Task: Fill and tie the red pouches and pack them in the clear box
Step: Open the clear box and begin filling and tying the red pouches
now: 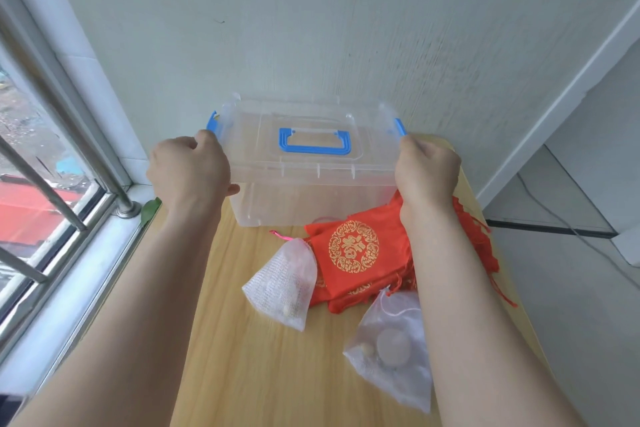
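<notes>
– clear plastic, that box: where does it stand?
– the clear box (311,201) stands at the far end of the wooden counter (263,374), close to the pale wall (346,28), with its lid (304,111) over it. it is a bit blurred, so i cannot tell whether the lid is seated or just raised
– and the hands?
– the left hand (188,170) grips the lid's left end, with its fingers curled over the rim beside the left blue latch (212,123) and its thumb under the edge. the right hand (427,170) grips the right end, fingers curled at the rim next to the right blue latch (400,126). a blue handle (315,140) lies flat in the middle of the lid
– the red pouches?
– the red pouches (356,253) lie in a loose pile on the counter, just in front of the box's right corner and partly under the right forearm. the top one lies flat, with a round gold emblem facing up
– anything else?
– the left mesh bag (284,284), white with a pink cord, touches the pile's left side. the near mesh bag (391,350) lies at the pile's near edge. each shows small round things inside. a barred window (34,184) runs along the left, with a green leaf (149,210) on its sill
</notes>
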Demonstrator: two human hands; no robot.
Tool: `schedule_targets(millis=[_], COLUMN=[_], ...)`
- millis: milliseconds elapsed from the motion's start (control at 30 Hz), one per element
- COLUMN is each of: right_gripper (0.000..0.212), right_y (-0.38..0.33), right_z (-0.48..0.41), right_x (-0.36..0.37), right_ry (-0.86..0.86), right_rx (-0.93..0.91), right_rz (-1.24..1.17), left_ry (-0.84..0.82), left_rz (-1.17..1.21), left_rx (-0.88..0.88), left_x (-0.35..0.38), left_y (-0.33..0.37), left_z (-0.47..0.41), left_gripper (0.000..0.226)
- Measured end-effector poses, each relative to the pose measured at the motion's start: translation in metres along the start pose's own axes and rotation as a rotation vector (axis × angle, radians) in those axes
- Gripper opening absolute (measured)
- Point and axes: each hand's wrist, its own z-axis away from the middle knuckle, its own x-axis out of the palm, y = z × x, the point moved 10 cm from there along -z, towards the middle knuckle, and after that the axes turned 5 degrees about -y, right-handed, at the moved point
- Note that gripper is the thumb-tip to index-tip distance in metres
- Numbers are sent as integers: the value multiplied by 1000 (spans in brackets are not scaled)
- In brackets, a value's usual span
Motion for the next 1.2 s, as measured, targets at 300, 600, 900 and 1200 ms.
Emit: schedule_targets(millis=[300, 600, 900, 1200], right_gripper=[16, 37, 38, 67], right_y=[24, -6, -7, -20], right_z=[4, 27, 18, 6], right_x=[-8, -13, 10, 8], right_ry=[46, 86, -74, -89], right_rx=[260, -74, -172, -277], right_rz=[-265, 30, 259, 226], left_ry=[75, -60, -167, -227], left_rz=[-85, -69, 97, 77], left_rx=[146, 93, 123, 214], left_x=[0, 19, 40, 51], left_y=[12, 5, 4, 13], left_z=[8, 34, 28, 13], left_gripper=[49, 55, 67, 70])
